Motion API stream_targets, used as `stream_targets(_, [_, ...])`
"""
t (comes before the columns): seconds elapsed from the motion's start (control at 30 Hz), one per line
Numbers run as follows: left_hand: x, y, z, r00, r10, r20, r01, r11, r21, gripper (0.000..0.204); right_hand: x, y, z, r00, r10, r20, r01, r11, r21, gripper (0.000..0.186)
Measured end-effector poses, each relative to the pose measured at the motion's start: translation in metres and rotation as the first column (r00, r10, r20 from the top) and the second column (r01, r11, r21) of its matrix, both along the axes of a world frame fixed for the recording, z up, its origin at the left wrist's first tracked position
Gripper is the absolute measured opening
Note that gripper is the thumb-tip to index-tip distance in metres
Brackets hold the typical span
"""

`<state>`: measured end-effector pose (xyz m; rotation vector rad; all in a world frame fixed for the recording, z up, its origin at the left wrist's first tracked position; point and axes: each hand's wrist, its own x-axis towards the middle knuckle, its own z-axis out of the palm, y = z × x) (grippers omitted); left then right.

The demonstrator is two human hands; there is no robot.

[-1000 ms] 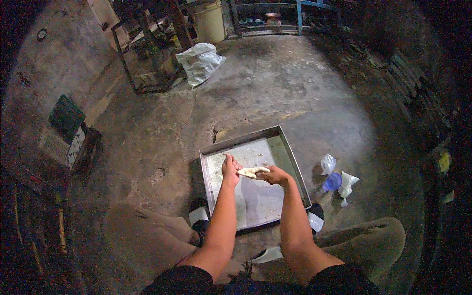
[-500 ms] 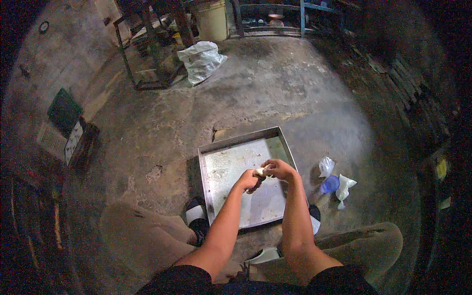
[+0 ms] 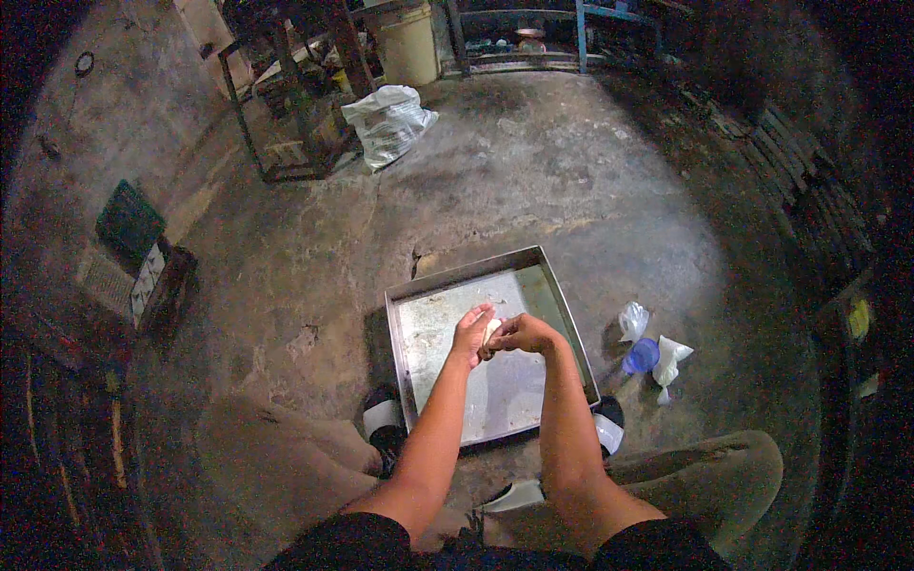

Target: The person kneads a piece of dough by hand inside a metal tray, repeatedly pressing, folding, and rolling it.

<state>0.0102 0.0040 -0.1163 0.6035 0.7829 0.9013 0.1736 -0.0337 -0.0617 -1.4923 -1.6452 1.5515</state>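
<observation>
Over a shallow square metal tray (image 3: 428, 366), my two hands meet around a small pale, whitish lump (image 3: 492, 330), too small and partly hidden to name more exactly. My left hand (image 3: 471, 335) cups it from the left, fingers pointing up and away from me. From the right, my right hand (image 3: 526, 335) bends in with its fingertips closed on the lump's near side. The tray's metal bottom is scuffed, with a few small specks on it. Its low walls stand upright between my feet.
Right of the tray lie a blue plastic cup (image 3: 642, 356), a clear plastic bag (image 3: 633, 322) and a knotted bag of white stuff (image 3: 671, 362). Farther off stand a white sack (image 3: 392, 126), a cream bucket (image 3: 411, 48) and a dark metal frame (image 3: 249, 114). A green-topped box (image 3: 130, 219) is at left.
My left hand has turned upward, its fingers now extended along the lump. My right hand has dropped slightly toward me and left. The lump has shifted a little left between them.
</observation>
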Motion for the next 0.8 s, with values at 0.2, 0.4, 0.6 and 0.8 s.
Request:
stream_targets(0.2, [-0.013, 0.006, -0.002, 0.998, 0.014, -0.055, -0.005, 0.988, 0.156, 0.046, 0.002, 0.0, 0.003, 0.903, -0.379, -0.201, 0.282, 0.878, -0.387, 0.045])
stream_targets(0.4, [0.018, 0.007, 0.016, 0.997, -0.023, 0.08, 0.019, 0.999, 0.046, 0.067, -0.007, 0.012, -0.038, 0.9, -0.357, -0.25, 0.331, 0.933, -0.141, 0.046])
stream_targets(0.6, [-0.007, 0.004, 0.028, 0.923, -0.385, 0.022, 0.383, 0.908, -0.172, 0.059, -0.024, 0.011, -0.034, 0.788, -0.499, 0.359, 0.305, 0.824, 0.477, 0.031])
stream_targets(0.8, [-0.029, 0.013, 0.019, 0.913, -0.404, -0.051, 0.386, 0.899, -0.207, 0.035, -0.015, 0.021, -0.052, 0.815, -0.063, 0.576, -0.269, 0.839, 0.473, 0.028])
